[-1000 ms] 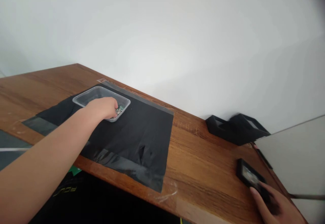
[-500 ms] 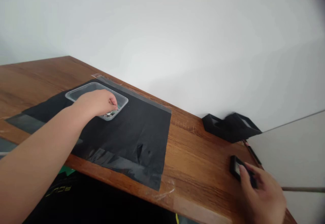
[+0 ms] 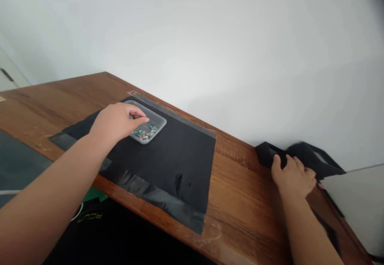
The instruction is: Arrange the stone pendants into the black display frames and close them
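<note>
My left hand [image 3: 118,121] hovers over a clear plastic container [image 3: 160,127], thumb and index finger pinched together. Whatever they hold, if anything, is too small to make out. Small pale, green and pinkish pieces [image 3: 146,133] lie in the container's near end, and part of its far side is hidden by the hand. Over at the right, my right hand [image 3: 295,175] reaches to the front of a black open box [image 3: 265,153], with its fingers apart. I see nothing held in it, though its palm side is hidden.
Under the container a black sheet [image 3: 177,157] is taped to the wooden table [image 3: 237,185]. A second black box [image 3: 321,159] stands against the white wall [image 3: 210,49]. A dark blurred shape [image 3: 328,229] lies beside my right forearm. Grey-green material [image 3: 21,165] shows at the left.
My left hand has risen out of the container, uncovering the small pieces. My right hand has left the small black device and moved up to the black box. The view has shifted slightly.
</note>
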Tool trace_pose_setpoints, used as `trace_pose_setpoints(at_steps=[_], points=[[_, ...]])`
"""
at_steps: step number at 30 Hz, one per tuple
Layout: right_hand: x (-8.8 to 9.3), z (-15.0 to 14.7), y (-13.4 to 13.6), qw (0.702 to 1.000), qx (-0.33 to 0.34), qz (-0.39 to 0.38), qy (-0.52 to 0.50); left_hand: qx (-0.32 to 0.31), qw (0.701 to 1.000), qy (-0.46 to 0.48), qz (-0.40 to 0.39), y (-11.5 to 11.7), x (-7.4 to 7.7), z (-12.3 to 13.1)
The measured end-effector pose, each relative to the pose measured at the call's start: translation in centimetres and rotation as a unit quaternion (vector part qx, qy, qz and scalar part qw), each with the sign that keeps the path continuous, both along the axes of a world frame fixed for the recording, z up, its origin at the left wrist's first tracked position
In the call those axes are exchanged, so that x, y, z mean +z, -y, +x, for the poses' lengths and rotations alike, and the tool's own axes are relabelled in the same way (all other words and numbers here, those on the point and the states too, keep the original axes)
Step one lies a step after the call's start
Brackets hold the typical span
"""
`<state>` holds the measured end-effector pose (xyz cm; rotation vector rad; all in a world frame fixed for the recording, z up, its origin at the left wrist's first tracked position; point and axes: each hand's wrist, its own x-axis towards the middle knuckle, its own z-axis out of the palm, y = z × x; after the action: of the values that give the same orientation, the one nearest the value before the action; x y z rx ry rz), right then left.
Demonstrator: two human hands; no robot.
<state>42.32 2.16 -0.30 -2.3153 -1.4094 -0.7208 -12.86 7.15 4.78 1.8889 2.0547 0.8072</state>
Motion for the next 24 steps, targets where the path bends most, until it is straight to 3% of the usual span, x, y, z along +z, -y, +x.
trace_pose_setpoints(at_steps=[3, 7, 15, 17, 20, 24], points=[[-0.5, -0.9, 0.2, 0.999, -0.045, 0.006, 0.006, 0.015, 1.000, -0.007, 0.020, 0.2, -0.7, 0.3], [-0.8, -1.3, 0.5, 0.999, -0.022, -0.014, 0.026, 0.007, 0.998, -0.032, 0.045, 0.4, -1.5, 1.1], [-0.5, -1.1, 0.4, 0.991, 0.111, 0.052, 0.062, 0.030, 0.995, 0.020, 0.097, 1.2, -1.5, 2.3], [-0.1, -1.4, 0.4, 0.979, 0.171, 0.075, 0.084, 0.032, 0.991, 0.049, 0.121, 1.5, -1.3, 2.6], [0.6, -3.2, 0.3, 0.949, 0.289, 0.091, 0.092, 0.019, 0.980, 0.125, 0.155, 2.0, -1.0, 3.5], [1.4, -7.5, 0.5, 0.920, 0.378, 0.080, 0.068, -0.042, 0.955, 0.248, 0.158, 2.5, -0.4, 5.6]])
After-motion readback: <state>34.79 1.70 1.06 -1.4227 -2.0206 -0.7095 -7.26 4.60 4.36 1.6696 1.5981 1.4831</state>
